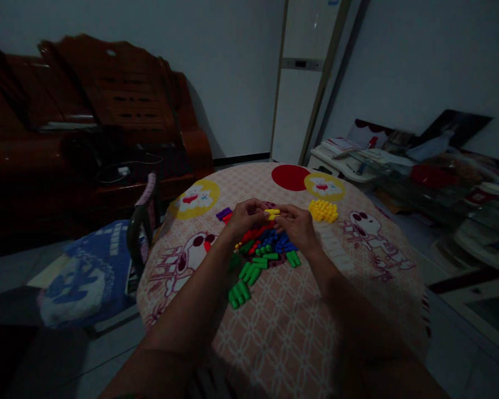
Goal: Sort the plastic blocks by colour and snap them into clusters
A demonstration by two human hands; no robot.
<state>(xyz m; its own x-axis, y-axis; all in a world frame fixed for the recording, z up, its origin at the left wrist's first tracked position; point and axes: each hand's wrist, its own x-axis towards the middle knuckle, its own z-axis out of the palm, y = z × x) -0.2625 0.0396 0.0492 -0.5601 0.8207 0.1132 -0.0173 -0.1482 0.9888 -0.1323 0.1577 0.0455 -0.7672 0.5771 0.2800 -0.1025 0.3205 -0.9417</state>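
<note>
Over the middle of the round table, my left hand (pixel 248 218) and my right hand (pixel 297 224) meet, both closed on yellow plastic building pieces (pixel 271 214) held between their fingertips. Below them lies a loose pile of similar pieces: red, blue pieces (pixel 276 240) and green pieces (pixel 250 272). A few purple pieces (pixel 223 213) show beyond my left hand. To the right of my right hand sits a cluster of yellow pieces (pixel 323 210), packed together. My fingers partly hide the pieces I hold, so how they join cannot be made out.
A patterned cloth covers the table (pixel 283 327). On the left stand a chair with a blue cushion (pixel 91 277) and a carved wooden sofa (pixel 120 105). At the right, a glass-topped table (pixel 419 183) carries papers and bags. A tall white cabinet-like unit (pixel 297 105) stands behind.
</note>
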